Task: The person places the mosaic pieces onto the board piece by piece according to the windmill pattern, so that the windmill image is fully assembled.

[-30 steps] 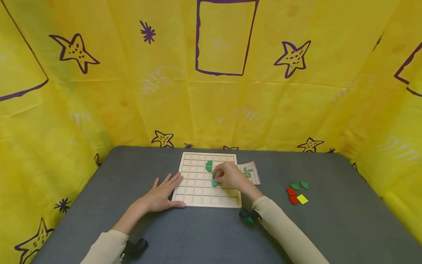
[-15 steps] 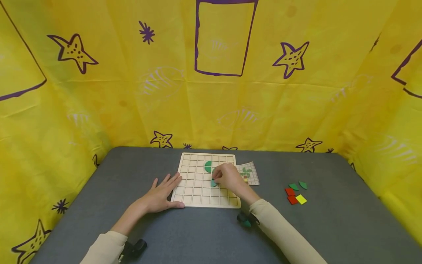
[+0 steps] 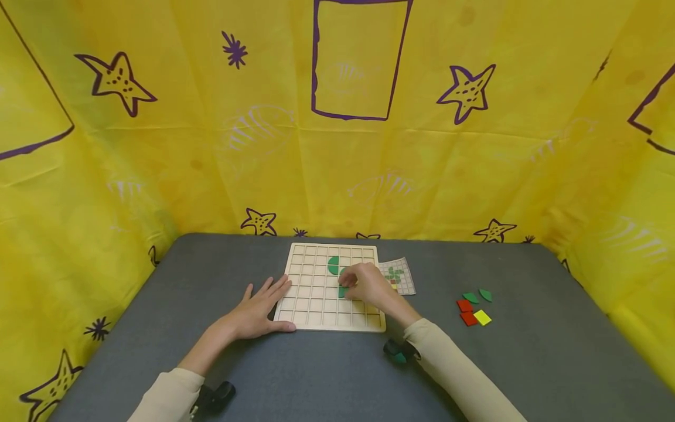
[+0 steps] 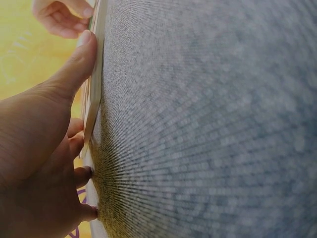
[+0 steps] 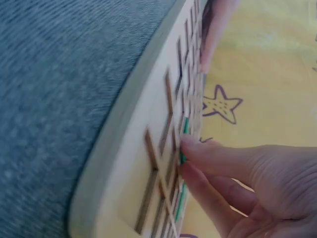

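Note:
A pale wooden board [image 3: 311, 305] with a grid of square cells lies on the table. My left hand [image 3: 258, 310] lies spread at its left side, with fingertips on the left edge and thumb at the front-left corner. Over the middle of the board, my right hand [image 3: 366, 284] pinches a green tile [image 3: 342, 292] between thumb and bent fingers, down at a cell. Those fingers partly hide the tile; its green edge [image 5: 185, 126] shows by the thumb in the right wrist view. Just behind, green quarter-circle tiles [image 3: 333, 265] sit in cells.
A printed pattern card [image 3: 403, 281] lies against the board's right side. Farther right are two leaf-shaped green tiles [image 3: 471, 298], two red square tiles [image 3: 468, 318] and a yellow one [image 3: 482, 317]. Another green tile [image 3: 401, 357] shows by the right wrist camera. A yellow curtain [image 3: 337, 176] surrounds the table.
The green tile under my right fingers has turned a little, its square corner now showing at the lower left. My right fingers have shifted slightly; the left hand keeps its place.

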A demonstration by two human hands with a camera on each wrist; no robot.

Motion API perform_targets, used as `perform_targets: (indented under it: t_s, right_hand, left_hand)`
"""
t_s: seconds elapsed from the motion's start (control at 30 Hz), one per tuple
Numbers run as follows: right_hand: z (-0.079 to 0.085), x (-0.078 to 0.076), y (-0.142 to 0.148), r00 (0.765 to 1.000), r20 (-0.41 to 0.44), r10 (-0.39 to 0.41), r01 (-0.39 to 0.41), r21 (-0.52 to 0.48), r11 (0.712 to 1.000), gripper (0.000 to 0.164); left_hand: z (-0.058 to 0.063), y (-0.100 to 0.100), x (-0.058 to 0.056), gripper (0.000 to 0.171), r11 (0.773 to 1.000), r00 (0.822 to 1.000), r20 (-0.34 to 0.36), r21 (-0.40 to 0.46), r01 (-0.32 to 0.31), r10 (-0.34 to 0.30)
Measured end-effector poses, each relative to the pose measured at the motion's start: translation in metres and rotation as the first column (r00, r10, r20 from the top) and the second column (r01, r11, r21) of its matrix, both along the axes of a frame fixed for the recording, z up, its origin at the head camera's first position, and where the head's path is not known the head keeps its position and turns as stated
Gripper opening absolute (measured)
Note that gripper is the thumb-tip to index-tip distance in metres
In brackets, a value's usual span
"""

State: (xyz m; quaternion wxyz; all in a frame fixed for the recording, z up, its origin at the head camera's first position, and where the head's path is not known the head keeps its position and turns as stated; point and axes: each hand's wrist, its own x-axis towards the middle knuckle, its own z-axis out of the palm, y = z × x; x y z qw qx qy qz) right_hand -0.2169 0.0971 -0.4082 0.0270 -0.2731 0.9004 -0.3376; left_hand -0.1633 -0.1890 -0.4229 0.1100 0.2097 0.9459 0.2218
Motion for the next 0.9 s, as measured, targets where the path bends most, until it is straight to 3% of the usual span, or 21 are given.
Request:
perform_targets:
  t_s: [0.47, 0.9]
  right_hand:
    - [0.009, -0.003, 0.011, 0.998, -0.04, 0.04, -0.04, -0.007, 0.999, 0.019]
    - [0.025, -0.004, 0.062, 0.996, -0.08, 0.024, -0.025, -0.011, 1.0, 0.022]
  left_hand:
    - [0.003, 0.001, 0.0, 0.1, 1.0, 1.0, 0.006, -0.001, -0.003, 0.003]
    - [0.004, 0.002, 0.001, 0.101, 1.0, 1.0, 0.011, 0.003, -0.007, 0.007]
